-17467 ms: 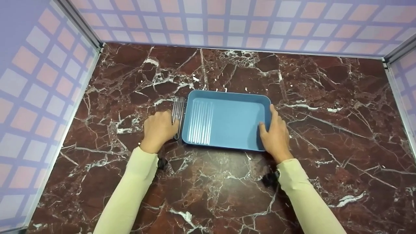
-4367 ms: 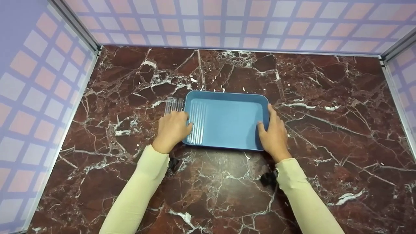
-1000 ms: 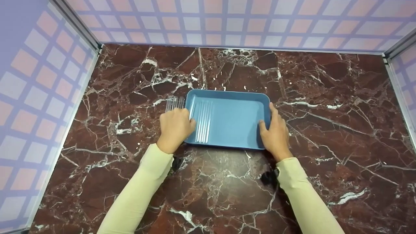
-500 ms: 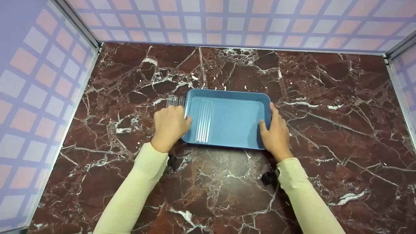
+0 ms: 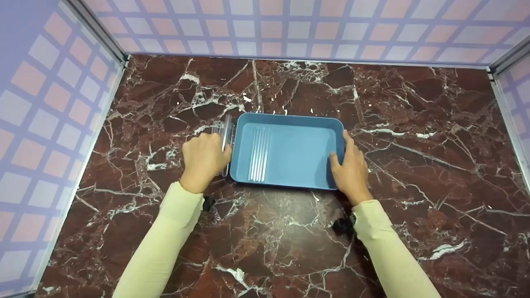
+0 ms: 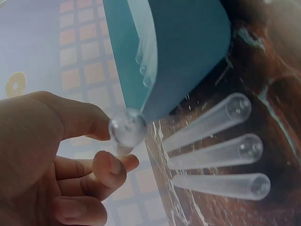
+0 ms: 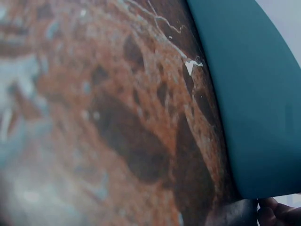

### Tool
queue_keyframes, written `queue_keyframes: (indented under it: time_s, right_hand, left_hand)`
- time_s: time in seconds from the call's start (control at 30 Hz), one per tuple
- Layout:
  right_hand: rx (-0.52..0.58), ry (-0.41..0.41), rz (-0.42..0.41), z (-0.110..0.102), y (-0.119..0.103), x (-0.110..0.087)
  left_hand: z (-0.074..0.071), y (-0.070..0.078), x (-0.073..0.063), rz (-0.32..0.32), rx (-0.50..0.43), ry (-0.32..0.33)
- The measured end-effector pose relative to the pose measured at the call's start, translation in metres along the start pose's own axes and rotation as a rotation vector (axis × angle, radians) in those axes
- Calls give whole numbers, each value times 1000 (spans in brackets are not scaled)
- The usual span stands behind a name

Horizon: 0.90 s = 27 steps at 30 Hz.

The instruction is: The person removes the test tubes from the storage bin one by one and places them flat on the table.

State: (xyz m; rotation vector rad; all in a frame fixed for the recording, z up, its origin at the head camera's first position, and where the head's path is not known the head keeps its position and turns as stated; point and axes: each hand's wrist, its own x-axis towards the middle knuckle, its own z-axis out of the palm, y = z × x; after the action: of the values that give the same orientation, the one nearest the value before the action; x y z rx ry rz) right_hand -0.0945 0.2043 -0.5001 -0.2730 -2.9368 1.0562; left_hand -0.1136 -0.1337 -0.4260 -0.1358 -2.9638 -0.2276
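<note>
Just outside the left wall of the blue tray (image 5: pixel 300 155), one clear tube (image 6: pixel 128 127) sits between the thumb and fingers of the person's left hand (image 5: pixel 203 159), its rounded end turned toward the wrist. Three more tubes (image 6: pixel 216 154) lie side by side on the dark red marbled table (image 5: pixel 285 248), near that hand and beside the tray, while a row of tubes (image 5: pixel 259 155) rests inside, toward the tray's left end. The left fingers are drawn in to a narrow pinch with the tube caught in the gap, the lower ones loosely curled beneath. At the far right end, the right hand (image 5: pixel 351 176) grips the tray's short wall, thumb over the rim and the other fingers along the outside. Half a second ago the left hand was up against the tray's left wall, its thumb at the rim; now it has moved away to the left, and the tube it pinches shows clear of the tray. The right hand has kept its place.
</note>
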Motion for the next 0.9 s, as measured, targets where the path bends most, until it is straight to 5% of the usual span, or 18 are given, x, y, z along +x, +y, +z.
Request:
queue_keyframes:
  time_s: [0.9]
  right_hand:
    - [13,-6,8,1,0,0]
  left_hand:
    - [16,-41,2,-134,-32,-89]
